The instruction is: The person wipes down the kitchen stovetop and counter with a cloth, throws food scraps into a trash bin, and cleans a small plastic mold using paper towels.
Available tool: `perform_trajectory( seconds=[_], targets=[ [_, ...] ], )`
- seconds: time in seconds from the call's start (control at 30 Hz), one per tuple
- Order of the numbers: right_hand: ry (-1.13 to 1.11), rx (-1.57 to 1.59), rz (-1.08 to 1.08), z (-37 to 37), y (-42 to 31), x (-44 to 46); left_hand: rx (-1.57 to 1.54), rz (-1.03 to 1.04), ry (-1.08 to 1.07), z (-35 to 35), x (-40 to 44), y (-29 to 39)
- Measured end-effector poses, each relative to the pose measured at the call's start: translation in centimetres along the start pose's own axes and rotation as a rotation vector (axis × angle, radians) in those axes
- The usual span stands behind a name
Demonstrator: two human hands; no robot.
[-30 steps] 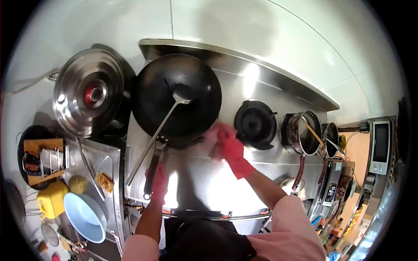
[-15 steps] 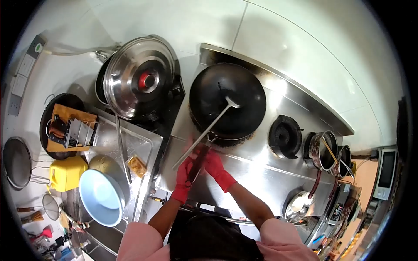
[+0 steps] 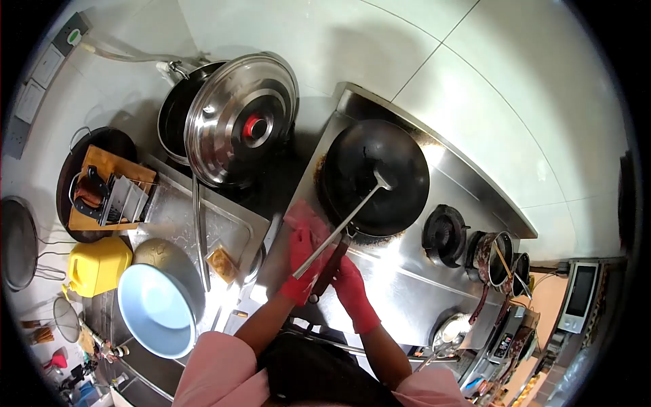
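Wok (image 3: pixel 352 175) seems being steadied; right hand (image 3: pixel 352 290) at handle (image 3: pixel 333 263), left hand (image 3: pixel 302 249) blurred, grasps I cannot tell; moving needs firmness.

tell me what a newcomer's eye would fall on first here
Probably the bright red gloves on the left hand and right hand, low in the middle, on either side of the wok handle. Just above them sits the big black wok with a long-handled spatula lying across it. Next might come the shiny steel lid at upper left and the pale blue basin at lower left.
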State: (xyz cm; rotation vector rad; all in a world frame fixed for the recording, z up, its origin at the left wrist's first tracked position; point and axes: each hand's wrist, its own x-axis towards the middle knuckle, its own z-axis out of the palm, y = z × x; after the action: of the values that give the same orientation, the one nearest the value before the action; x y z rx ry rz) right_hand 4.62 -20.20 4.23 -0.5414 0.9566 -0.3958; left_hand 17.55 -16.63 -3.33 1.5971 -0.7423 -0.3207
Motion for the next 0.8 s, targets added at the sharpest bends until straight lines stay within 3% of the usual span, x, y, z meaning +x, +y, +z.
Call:
perform_trajectory(
  seconds=[0.1, 0.17, 0.2, 0.33, 0.43, 0.5, 0.7, 0.8],
  targets=[
    [0.001, -0.237, -0.036, 0.8, 0.0, 0.3, 0.159, -0.144, -0.124, -1.6, 0.9, -2.4],
    [0.105, -0.206, -0.02, 2.4, -0.9, -0.8, 0.254, 0.022, -0.083, -2.0, 1.6, -4.5],
    [0.13, -0.191, 0.005, 2.9, -1.4, -1.5, 0.245, 0.069, -0.041, -2.7, 3.5, -1.7],
    [0.178, -0.217, 0.036, 2.4, -2.2, -3.2, 0.677, 0.301, -0.153, -2.4, 8.1, -2.6],
    [0.241, -0.285, 0.033, 2.0, -4.3, -4.9, 0.801, 0.449, -0.032, -1.3, 9.9, -3.5],
    [0.248, -0.312, 0.052, 1.1, -5.6, -6.7, 0.813, 0.369, -0.015, -1.0, 12.0, -4.3],
    [0.281, -0.259, 0.014, -5.3, -7.8, -11.9, 0.937, 0.392, -0.177, 3.3, 23.1, -8.1],
    [0.391, -0.309, 0.033, -7.6, -10.8, -14.1, 0.855, 0.373, -0.23, 6.8, 29.6, -9.5]
  ],
)
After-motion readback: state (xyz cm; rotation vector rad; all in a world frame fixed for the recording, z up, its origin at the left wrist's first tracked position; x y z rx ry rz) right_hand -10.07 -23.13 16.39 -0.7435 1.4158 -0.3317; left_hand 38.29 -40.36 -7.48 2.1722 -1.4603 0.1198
